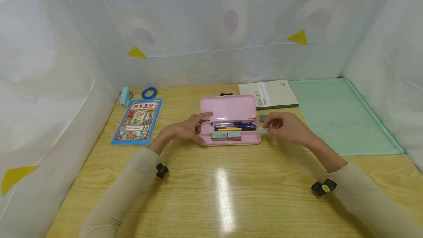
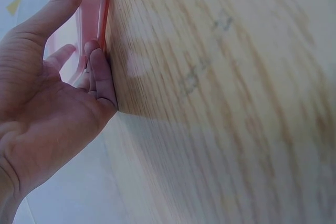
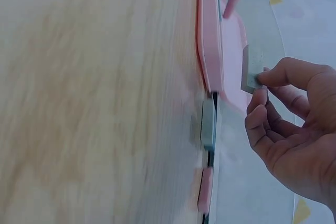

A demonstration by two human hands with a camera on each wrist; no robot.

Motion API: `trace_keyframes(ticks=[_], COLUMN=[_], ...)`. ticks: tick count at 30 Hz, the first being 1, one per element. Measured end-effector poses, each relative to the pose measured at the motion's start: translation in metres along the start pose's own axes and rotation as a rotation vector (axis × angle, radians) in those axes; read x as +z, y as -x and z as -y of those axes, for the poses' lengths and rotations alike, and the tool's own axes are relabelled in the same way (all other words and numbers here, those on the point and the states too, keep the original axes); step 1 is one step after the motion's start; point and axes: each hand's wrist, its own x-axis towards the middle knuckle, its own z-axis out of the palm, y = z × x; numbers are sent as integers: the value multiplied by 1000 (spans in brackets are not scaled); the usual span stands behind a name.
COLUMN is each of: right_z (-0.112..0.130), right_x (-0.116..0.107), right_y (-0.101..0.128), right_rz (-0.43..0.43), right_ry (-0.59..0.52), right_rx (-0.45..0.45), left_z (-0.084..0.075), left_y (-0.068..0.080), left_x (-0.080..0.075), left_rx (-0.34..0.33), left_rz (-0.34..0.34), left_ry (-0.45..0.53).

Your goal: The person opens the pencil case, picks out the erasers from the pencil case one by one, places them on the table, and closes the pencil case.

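Note:
A pink pencil case (image 1: 228, 108) lies on the table with its lid raised. Several pens (image 1: 234, 129) lie inside, with small green and blue block-shaped erasers (image 1: 219, 136) in front of them. My left hand (image 1: 186, 129) holds the case's left end, thumb at the front corner and index finger against the lid. In the left wrist view, the other fingers (image 2: 102, 74) curl beside the case's end. My right hand (image 1: 285, 127) pinches a pale green eraser (image 3: 252, 66) between thumb and fingertips, just at the case's right end.
A green eraser (image 3: 208, 123) and a pink one (image 3: 205, 190) lie right of the case. Behind stands a Gambit notebook (image 1: 277, 93), with a green mat (image 1: 347, 116) at right. At left are a blue book (image 1: 137, 122), blue tape roll (image 1: 149, 93) and light-blue stapler (image 1: 125, 97).

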Motion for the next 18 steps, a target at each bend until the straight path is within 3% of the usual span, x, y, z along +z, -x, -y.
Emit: trace_keyframes(ticks=[8,18], right_z=[-21,-43], right_x=[-28,-40], right_y=[24,27], right_rz=[-44,-27], right_ry=[-1,63], right_rx=[90,181], left_z=[0,0], left_y=[0,2], left_x=[2,1], left_rx=[15,17], left_rz=[3,-3], left_ry=[-6,-9])
